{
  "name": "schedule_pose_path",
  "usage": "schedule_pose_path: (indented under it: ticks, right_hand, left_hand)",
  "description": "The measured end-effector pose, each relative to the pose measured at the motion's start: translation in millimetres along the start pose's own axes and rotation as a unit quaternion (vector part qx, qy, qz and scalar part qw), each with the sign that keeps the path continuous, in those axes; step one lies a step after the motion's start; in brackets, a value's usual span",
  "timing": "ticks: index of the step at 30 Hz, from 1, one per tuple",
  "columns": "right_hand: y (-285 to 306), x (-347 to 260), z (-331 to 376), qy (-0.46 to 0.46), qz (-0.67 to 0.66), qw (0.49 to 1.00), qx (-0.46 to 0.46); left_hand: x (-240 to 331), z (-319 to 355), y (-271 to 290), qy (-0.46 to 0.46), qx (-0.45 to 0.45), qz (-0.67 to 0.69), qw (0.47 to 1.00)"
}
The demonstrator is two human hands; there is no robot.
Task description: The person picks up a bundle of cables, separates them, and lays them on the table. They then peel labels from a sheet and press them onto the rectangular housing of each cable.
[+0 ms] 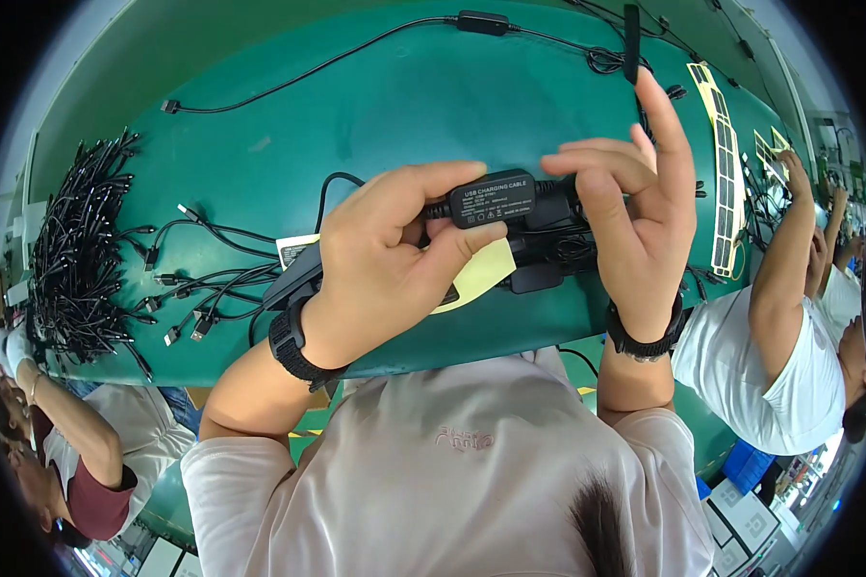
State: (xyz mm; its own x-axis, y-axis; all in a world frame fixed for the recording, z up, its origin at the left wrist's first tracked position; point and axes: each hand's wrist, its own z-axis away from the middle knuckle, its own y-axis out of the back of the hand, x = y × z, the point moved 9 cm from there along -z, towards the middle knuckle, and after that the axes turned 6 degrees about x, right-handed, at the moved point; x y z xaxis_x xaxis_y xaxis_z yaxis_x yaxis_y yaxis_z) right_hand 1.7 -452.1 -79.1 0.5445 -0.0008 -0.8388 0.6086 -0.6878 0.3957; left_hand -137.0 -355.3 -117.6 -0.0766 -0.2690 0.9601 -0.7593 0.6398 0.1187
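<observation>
Hands: left hand [385,245], right hand [635,207] gripping black adapter box [494,198].

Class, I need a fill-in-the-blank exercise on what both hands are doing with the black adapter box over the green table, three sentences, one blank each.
1. The left hand and the right hand hold one black adapter box between ____ hands.
2. The table has a ____ top.
3. The large bundle of black cables lies to the person's ____.

Missing words: both; green; left
</observation>
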Motion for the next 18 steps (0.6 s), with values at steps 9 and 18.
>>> schedule_pose_path:
  ticks: [9,18]
  right_hand:
    - [-25,-31,-3,0.074,0.018,0.996,-0.041]
    - [-14,-29,-10,0.075,0.035,0.996,-0.024]
  left_hand:
    - [6,-1,0,0.030,-0.011,0.012,0.999]
    - [-6,-6,-2,0.192,-0.033,0.154,0.969]
